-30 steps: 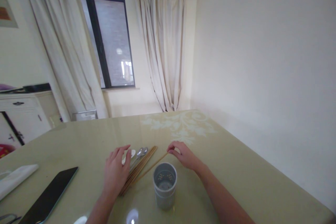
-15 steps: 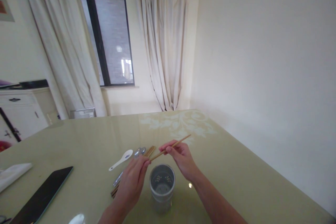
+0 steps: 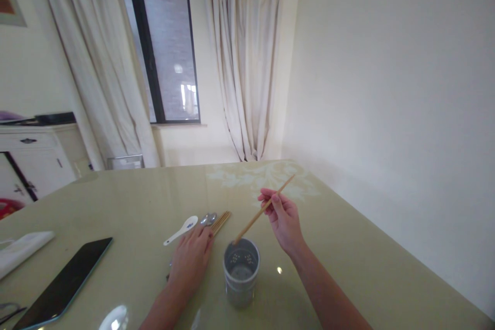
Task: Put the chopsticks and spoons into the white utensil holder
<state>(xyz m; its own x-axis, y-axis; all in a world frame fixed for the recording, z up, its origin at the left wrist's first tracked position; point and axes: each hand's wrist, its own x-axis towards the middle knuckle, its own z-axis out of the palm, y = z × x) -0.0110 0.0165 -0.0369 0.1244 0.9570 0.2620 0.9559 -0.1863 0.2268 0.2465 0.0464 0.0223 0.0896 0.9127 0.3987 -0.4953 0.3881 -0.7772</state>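
In the head view, the right hand (image 3: 285, 221) pinches a single chopstick (image 3: 251, 223) between thumb and fingers, tilted, its lower tip at the rim of the upright gray cup (image 3: 242, 291). The left hand (image 3: 191, 257), fingers close together, lies over the chopstick bundle (image 3: 221, 222); whether it grips, I cannot tell. Metal spoons (image 3: 208, 219) and a white spoon (image 3: 184, 227) lie beside it.

A tan chopstick (image 3: 250, 224) slants down toward an upright grey cup (image 3: 240, 290), more chopsticks (image 3: 221, 222) bunched nearby.
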